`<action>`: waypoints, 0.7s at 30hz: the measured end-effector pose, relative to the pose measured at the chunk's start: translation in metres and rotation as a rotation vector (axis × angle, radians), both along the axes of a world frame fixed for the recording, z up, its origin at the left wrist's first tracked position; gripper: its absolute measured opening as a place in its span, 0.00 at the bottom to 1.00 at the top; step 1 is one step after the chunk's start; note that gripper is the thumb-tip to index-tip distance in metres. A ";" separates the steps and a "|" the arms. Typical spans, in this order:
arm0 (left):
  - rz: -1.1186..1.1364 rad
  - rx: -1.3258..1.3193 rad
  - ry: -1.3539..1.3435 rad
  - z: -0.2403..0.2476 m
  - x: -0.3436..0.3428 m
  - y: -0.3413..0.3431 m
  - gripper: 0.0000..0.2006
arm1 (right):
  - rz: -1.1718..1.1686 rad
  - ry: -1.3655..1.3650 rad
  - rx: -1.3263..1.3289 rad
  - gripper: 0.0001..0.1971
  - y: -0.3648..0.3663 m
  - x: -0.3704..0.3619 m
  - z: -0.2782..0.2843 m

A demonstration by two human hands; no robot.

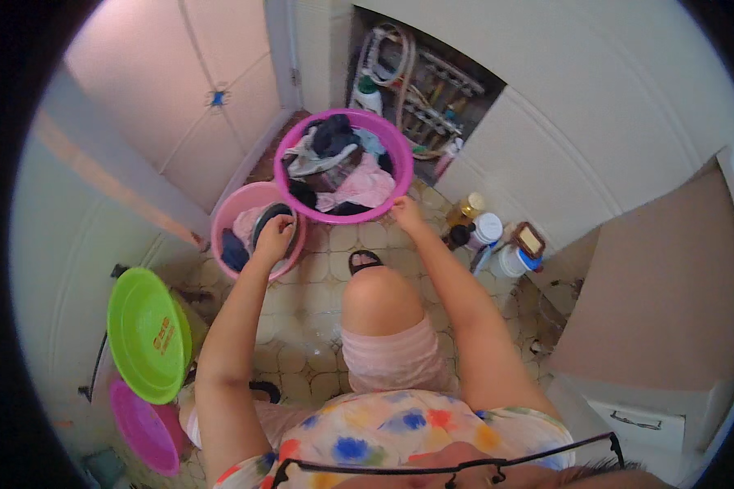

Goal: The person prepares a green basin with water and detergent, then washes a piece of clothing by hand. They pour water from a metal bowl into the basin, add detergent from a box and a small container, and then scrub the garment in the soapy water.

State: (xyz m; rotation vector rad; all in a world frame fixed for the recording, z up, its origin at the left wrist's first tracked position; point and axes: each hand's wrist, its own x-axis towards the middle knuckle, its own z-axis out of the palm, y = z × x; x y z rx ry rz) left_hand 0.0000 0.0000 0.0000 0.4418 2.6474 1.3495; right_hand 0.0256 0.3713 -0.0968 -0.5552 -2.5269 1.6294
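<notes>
A large magenta basin (404, 179) stands ahead of me, with dark, white and pink clothes (367, 184) heaped inside. My right hand (405, 215) is closed at its near right rim, the fingers bent against the edge. To its left, partly under that rim, is a smaller pale pink basin (225, 208) holding pink and dark blue cloth (235, 251). Over this basin is my left hand (275, 238), its fingers curled together. Just behind those fingers shows a dark round thing with a pale rim (263, 220); whether the hand grips it is hidden.
A green basin (143, 334) and a purple basin (143, 428) lean against the left wall. Several bottles and tubs (486, 228) line the right wall, with a soap dish (530, 241) on one. Pipes and a hose (420, 90) fill the wall recess. A door (196, 90) is at far left.
</notes>
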 end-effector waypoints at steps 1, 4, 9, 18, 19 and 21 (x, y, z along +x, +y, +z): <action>-0.033 0.056 -0.037 0.001 0.004 0.016 0.10 | -0.107 0.117 0.038 0.10 0.020 0.027 -0.011; -0.019 0.097 -0.087 -0.014 -0.002 0.057 0.10 | -0.278 0.229 0.171 0.08 0.058 0.057 0.060; -0.189 0.192 -0.162 -0.031 0.003 0.143 0.11 | -0.609 0.126 0.426 0.09 0.170 0.137 0.039; -0.313 0.242 -0.324 -0.060 0.021 0.190 0.08 | -0.628 -0.541 0.708 0.19 0.212 0.156 -0.010; -0.305 0.215 -0.346 -0.052 0.027 0.190 0.08 | -0.673 -0.590 0.650 0.19 0.208 0.158 -0.010; -0.321 0.182 -0.377 -0.042 0.036 0.194 0.08 | -0.637 -0.732 0.509 0.19 0.208 0.163 -0.016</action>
